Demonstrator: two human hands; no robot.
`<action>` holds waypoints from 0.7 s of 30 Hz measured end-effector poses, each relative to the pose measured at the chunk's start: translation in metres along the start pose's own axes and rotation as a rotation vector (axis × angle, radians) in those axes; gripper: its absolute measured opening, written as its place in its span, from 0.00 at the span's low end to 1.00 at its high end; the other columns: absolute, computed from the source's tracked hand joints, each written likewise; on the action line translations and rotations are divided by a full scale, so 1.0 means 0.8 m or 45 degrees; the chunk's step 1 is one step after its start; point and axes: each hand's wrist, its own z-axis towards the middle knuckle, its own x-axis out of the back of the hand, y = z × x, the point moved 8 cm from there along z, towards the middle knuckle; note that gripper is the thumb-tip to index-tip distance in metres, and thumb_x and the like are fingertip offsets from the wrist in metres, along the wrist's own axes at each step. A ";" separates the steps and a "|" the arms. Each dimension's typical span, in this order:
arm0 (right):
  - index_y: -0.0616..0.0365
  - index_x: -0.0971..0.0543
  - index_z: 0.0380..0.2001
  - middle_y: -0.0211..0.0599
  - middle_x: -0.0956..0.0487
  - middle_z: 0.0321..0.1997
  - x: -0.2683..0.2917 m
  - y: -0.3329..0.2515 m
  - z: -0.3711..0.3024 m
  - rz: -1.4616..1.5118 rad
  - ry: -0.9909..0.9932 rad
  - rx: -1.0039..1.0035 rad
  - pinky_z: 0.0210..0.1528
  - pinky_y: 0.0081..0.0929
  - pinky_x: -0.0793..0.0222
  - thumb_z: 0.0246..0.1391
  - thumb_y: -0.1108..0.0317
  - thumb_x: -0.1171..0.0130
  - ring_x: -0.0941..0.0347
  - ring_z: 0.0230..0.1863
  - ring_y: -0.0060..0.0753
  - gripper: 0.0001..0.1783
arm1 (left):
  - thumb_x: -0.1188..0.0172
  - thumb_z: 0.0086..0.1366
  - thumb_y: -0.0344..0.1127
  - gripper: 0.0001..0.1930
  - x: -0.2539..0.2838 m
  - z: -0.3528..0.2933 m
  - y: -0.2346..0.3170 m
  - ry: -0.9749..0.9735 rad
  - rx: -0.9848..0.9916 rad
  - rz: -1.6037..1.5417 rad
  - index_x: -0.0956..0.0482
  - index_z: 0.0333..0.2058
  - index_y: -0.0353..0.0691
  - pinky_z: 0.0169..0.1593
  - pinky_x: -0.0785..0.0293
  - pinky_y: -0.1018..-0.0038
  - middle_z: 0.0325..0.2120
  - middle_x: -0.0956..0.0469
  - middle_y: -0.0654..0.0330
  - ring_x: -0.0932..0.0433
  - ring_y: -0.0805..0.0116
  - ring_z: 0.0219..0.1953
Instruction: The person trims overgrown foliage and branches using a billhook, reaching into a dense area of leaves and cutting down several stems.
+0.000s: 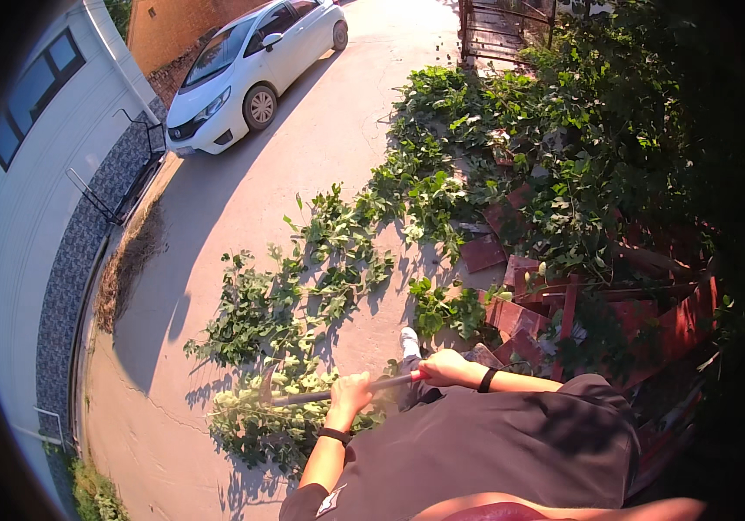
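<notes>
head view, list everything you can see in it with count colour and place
long-handled tool: one, grey and red, lower centre
leafy branches: many, green, ground centre to upper right
red panels: several, dull red, right
rusty frame: one, brown, top right of centre
car: one, white, upper left
building: one, white, left
brick wall: one, orange-brown, top left
dry brush: one heap, brown, beside building
shoe: one visible, white, centre
wristbands: two, black, wrists
shirt: one, dark, bottom
left hand: one, bare, mid-shaft
right hand: one, bare, red end

From where I stand, I see white car (255, 74) near eleven o'clock, rusty metal frame (466, 31) at one, red panels (687, 321) between three and four, dry grass (129, 271) at nine.
</notes>
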 end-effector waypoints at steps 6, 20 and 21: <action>0.52 0.18 0.27 0.41 0.18 0.25 0.092 0.102 0.156 0.061 -0.103 -0.354 0.31 0.43 0.24 0.46 0.56 0.40 0.19 0.29 0.48 0.12 | 0.37 0.55 0.36 0.09 0.051 0.180 -0.075 -0.166 -0.074 -0.027 0.26 0.31 0.40 0.35 0.23 0.56 0.26 0.21 0.53 0.19 0.49 0.33; 0.49 0.19 0.29 0.39 0.19 0.26 0.320 0.225 0.431 0.085 -0.073 -0.395 0.32 0.47 0.25 0.48 0.56 0.42 0.20 0.29 0.50 0.11 | 0.34 0.55 0.38 0.12 0.126 0.516 -0.254 -0.274 -0.235 -0.026 0.25 0.35 0.45 0.38 0.22 0.56 0.27 0.18 0.52 0.17 0.49 0.33; 0.48 0.19 0.29 0.39 0.19 0.26 0.317 0.246 0.443 0.089 -0.108 -0.464 0.33 0.46 0.25 0.50 0.55 0.43 0.20 0.29 0.49 0.11 | 0.36 0.56 0.40 0.11 0.113 0.549 -0.265 -0.323 -0.277 -0.044 0.25 0.36 0.45 0.37 0.22 0.56 0.26 0.19 0.51 0.18 0.48 0.33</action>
